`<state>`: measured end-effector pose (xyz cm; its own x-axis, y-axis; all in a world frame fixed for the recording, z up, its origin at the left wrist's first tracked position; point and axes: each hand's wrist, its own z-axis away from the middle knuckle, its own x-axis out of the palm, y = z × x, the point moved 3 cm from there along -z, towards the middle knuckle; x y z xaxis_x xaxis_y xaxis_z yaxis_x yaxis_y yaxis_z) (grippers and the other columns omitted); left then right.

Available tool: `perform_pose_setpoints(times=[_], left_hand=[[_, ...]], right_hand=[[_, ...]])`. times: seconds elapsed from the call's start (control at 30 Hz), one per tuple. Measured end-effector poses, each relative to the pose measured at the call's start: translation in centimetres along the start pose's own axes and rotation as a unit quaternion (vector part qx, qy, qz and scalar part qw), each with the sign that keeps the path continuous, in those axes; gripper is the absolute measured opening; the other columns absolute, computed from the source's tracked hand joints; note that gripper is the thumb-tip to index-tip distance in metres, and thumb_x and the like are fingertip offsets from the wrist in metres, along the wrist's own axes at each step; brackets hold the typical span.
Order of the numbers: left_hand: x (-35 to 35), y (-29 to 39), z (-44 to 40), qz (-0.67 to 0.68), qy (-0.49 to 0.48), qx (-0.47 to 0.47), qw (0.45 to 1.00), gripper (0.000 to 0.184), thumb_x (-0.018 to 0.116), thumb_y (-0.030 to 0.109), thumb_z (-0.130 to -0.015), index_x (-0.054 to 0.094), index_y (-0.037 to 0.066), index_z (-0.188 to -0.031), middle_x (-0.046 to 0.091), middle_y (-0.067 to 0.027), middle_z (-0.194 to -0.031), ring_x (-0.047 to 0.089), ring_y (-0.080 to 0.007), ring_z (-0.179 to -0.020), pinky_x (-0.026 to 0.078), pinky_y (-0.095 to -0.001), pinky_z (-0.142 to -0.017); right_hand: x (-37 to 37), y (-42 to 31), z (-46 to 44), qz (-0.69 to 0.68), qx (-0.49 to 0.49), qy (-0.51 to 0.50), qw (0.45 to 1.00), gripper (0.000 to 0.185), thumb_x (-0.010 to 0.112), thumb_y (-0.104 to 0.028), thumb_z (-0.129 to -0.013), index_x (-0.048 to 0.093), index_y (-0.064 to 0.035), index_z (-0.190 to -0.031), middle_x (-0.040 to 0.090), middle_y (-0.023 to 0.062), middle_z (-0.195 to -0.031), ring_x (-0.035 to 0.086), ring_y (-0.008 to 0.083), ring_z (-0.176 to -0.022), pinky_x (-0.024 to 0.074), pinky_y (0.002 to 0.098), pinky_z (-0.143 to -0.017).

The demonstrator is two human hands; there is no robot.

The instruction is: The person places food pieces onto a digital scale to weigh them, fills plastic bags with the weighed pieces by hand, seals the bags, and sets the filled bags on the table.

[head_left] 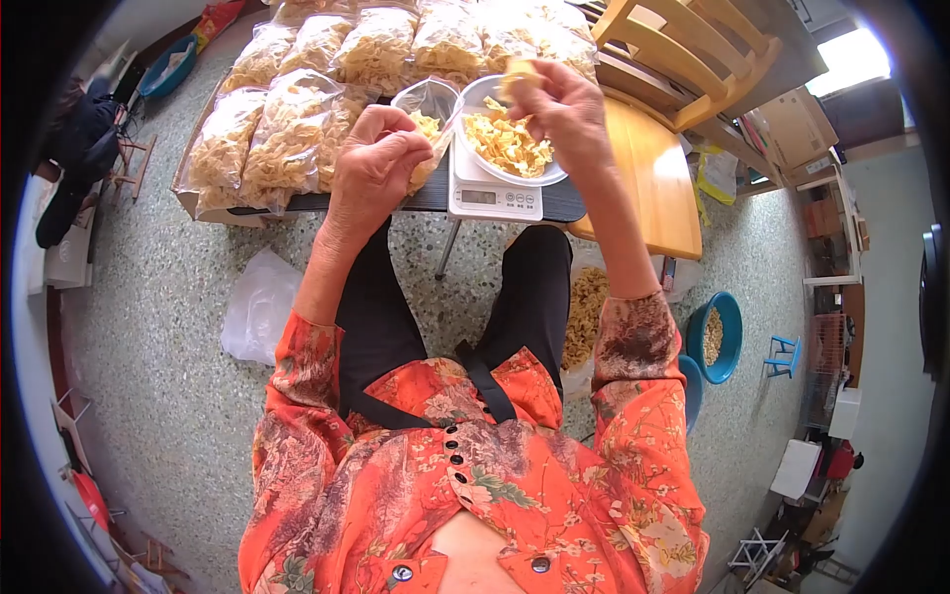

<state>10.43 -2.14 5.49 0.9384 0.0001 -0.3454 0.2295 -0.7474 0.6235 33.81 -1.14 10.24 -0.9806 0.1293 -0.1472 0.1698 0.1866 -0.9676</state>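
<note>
My left hand (381, 163) pinches the edge of a clear plastic bag (426, 99), which has some dried yellow pieces in its lower part. My right hand (566, 111) is closed on a dried yellow slice (520, 79), held above a white bowl (524, 181). Inside the bowl lie many more dried slices (505, 141); what they are exactly, I cannot tell. The bowl rests on a white kitchen scale (495, 201), whose display is too small to read. The bag stands just left of the bowl.
Several filled clear bags (381, 45) crowd the table to the left and behind. A wooden chair (633, 163) is at the right. On the floor are a large open bag of dried pieces (586, 312), a teal basin (730, 342) and a crumpled plastic bag (259, 307).
</note>
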Motion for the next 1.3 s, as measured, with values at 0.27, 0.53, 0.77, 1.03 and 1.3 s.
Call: perform_pose_setpoints(times=[0.27, 0.53, 0.77, 1.03, 1.3], left_hand=[[-1.3, -0.3, 0.6, 0.001, 0.01, -0.005, 1.0, 0.012, 0.076, -0.003, -0.078, 0.072, 0.001, -0.089, 0.057, -0.0069, -0.092, 0.062, -0.0188, -0.083, 0.052, -0.0309, -0.072], [-2.3, -0.8, 0.7, 0.023, 0.052, -0.024, 0.998, 0.012, 0.078, -0.003, -0.077, 0.074, 0.002, -0.088, 0.059, -0.0056, -0.091, 0.06, -0.0174, -0.084, 0.051, -0.0298, -0.073], [-2.1, -1.5, 1.2, 0.017, 0.065, -0.021, 0.998, 0.012, 0.077, -0.004, -0.077, 0.074, 0.002, -0.087, 0.06, -0.006, -0.091, 0.061, -0.0182, -0.085, 0.052, -0.03, -0.074], [-2.4, -1.4, 0.0, 0.029, 0.025, -0.015, 0.999, 0.008, 0.076, 0.002, -0.082, 0.073, 0.003, -0.089, 0.065, -0.0061, -0.096, 0.064, -0.0198, -0.089, 0.052, -0.0317, -0.076], [-1.4, -1.8, -0.2, 0.011, 0.01, -0.04, 0.999, 0.01, 0.076, 0.002, -0.083, 0.074, 0.002, -0.092, 0.063, -0.0044, -0.096, 0.061, -0.0154, -0.092, 0.051, -0.0287, -0.08]], right_hand=[[6.9, -0.8, -0.6, 0.249, -0.176, -0.111, 0.946, 0.032, 0.078, -0.024, -0.086, 0.068, -0.0049, -0.111, 0.067, 0.0033, -0.078, 0.065, 0.0075, -0.057, 0.0487, 0.0236, -0.051], [8.1, -0.4, 0.9, 0.407, -0.228, -0.288, 0.836, 0.063, 0.084, -0.045, -0.068, 0.069, -0.0084, -0.118, 0.069, 0.0129, -0.116, 0.066, 0.0308, -0.106, 0.0513, 0.0412, -0.091], [12.0, 0.2, -1.7, 0.527, -0.072, -0.41, 0.741, 0.058, 0.084, -0.048, -0.064, 0.07, -0.0102, -0.106, 0.071, 0.014, -0.088, 0.069, 0.034, -0.087, 0.0541, 0.0432, -0.077], [5.7, -2.9, -1.0, 0.259, -0.003, -0.314, 0.913, 0.039, 0.079, -0.022, -0.078, 0.074, -0.0124, -0.115, 0.075, 0.0075, -0.092, 0.067, 0.0129, -0.061, 0.0572, 0.0284, -0.061], [-3.0, 1.6, -0.5, 0.454, -0.022, -0.142, 0.88, 0.04, 0.084, -0.027, -0.078, 0.074, -0.0061, -0.11, 0.073, 0.0103, -0.092, 0.069, 0.0143, -0.08, 0.0564, 0.0303, -0.074]])
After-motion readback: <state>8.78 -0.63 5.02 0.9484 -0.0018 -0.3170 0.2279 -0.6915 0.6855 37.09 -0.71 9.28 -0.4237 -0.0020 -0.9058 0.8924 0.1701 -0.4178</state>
